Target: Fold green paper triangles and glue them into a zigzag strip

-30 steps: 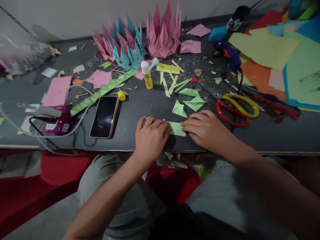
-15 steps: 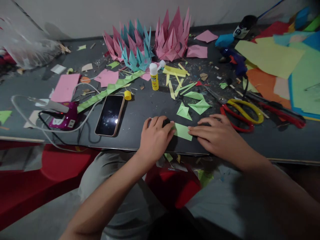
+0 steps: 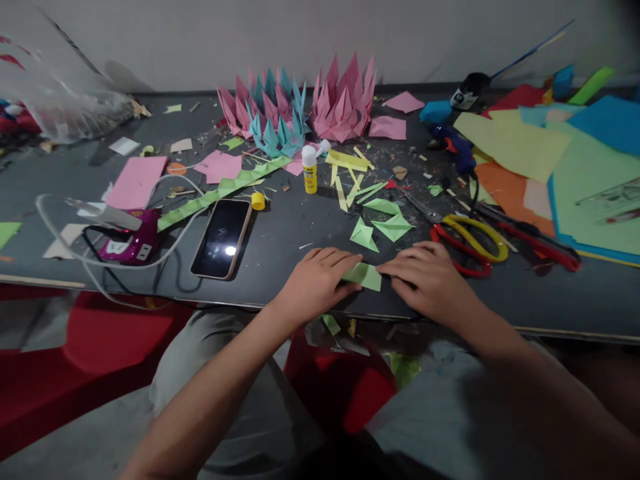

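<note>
- The green paper slip (image 3: 369,277) lies on the worktop (image 3: 280,233), between both hands
- The left hand (image 3: 320,283) covers the slip's left end, thumb apart from curved fingers; whether it pinches, I cannot tell
- The right hand (image 3: 425,277), loosely spread, touches the slip's right end
- A folded green piece (image 3: 365,235) sits just beyond the slip

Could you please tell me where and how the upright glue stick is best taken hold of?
The glue stick is probably best gripped around its yellow barrel, below the white top, coming from the near left: it stands upright, so the barrel's sides are exposed, and yellow paper strips lie to its right.
</note>
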`<state>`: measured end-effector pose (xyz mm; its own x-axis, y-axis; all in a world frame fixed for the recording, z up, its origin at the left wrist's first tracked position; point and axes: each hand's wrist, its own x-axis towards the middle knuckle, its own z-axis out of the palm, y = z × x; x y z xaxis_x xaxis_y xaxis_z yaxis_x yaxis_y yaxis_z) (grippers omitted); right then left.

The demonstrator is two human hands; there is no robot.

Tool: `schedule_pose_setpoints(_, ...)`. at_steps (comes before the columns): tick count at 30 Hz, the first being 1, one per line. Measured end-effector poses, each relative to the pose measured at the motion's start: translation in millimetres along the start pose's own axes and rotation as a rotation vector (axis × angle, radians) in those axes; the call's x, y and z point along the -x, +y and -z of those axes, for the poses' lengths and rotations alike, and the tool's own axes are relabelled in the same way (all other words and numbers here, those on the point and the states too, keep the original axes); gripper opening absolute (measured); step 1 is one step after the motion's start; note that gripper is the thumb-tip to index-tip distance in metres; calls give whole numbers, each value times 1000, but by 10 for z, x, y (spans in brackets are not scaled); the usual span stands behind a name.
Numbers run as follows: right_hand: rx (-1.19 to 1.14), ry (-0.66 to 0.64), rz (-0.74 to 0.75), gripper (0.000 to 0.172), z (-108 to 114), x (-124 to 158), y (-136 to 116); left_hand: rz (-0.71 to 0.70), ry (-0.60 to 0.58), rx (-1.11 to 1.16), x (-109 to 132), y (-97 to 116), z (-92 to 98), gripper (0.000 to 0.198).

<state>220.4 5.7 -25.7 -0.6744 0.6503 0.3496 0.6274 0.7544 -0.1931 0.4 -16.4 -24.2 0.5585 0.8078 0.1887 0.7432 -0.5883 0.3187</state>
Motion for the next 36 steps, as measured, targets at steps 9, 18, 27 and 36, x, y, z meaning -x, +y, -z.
schedule_pose_setpoints(9, -204, 33, -396, 28, 59, -44, -216, 156, 193, 69, -31, 22, 36, 19)
schedule_pose_setpoints(18, -586, -173, -618, 30, 78, -174, -302, 197, 381, 277, -12, 245, -15, 11)
schedule_pose_setpoints(27, -567, -196, -597, 31, 85, -178, -247, 570, 158, 537, -28, 214, 59, 19)
schedule_pose_setpoints(36, -22, -355, -582, 22, 64, -156, -266, 494, 76, -19, -32, 226, 22, 15)
